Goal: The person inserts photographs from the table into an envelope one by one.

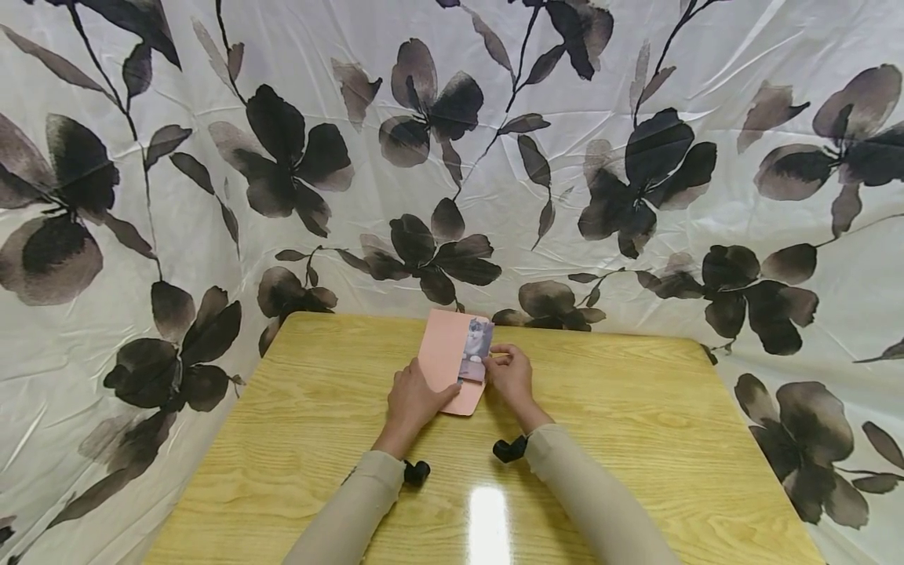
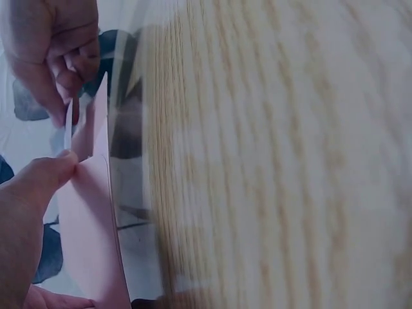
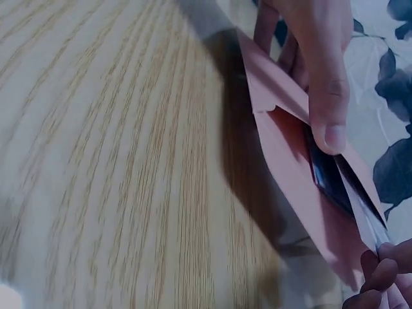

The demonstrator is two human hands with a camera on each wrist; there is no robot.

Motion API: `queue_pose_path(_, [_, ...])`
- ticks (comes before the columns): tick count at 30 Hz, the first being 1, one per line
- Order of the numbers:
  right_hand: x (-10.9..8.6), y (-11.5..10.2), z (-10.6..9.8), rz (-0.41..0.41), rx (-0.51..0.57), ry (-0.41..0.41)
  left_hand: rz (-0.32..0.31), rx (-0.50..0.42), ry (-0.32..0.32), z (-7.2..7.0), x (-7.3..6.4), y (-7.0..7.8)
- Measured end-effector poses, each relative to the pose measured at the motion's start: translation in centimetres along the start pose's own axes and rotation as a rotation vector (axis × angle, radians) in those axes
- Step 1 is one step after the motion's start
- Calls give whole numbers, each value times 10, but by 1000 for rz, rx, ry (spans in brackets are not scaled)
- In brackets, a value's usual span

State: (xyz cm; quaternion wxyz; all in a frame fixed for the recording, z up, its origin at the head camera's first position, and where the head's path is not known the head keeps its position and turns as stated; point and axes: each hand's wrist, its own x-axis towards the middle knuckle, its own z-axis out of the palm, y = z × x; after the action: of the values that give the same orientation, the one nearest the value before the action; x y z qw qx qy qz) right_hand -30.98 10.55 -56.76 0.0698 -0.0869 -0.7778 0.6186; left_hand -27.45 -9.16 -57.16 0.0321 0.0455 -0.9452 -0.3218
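A pink envelope (image 1: 441,345) is held up over the table by my left hand (image 1: 415,396), its thumb across the front by the opening. A picture card (image 1: 477,349) with a pale furry animal printed on it lies partly within the envelope's open side. My right hand (image 1: 512,377) pinches the card's outer edge between thumb and fingers. In the right wrist view, a dark flat piece (image 3: 325,174) shows inside the envelope under the left thumb. The left wrist view has the envelope (image 2: 96,232) nearly edge-on, its opening parted near the right hand (image 2: 55,51).
Both hands work over a light wood-grain table (image 1: 621,447), toward its far edge. A white cloth with dark flowers (image 1: 424,180) hangs behind and at the sides. Black wrist-worn devices (image 1: 417,472) sit at both cuffs. A bright reflection lies on the near tabletop.
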Motion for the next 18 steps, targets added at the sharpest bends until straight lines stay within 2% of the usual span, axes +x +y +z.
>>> queue_pose_path(18, [3,-3,19,-29,-80,19,8,5,20,-2,-3,2])
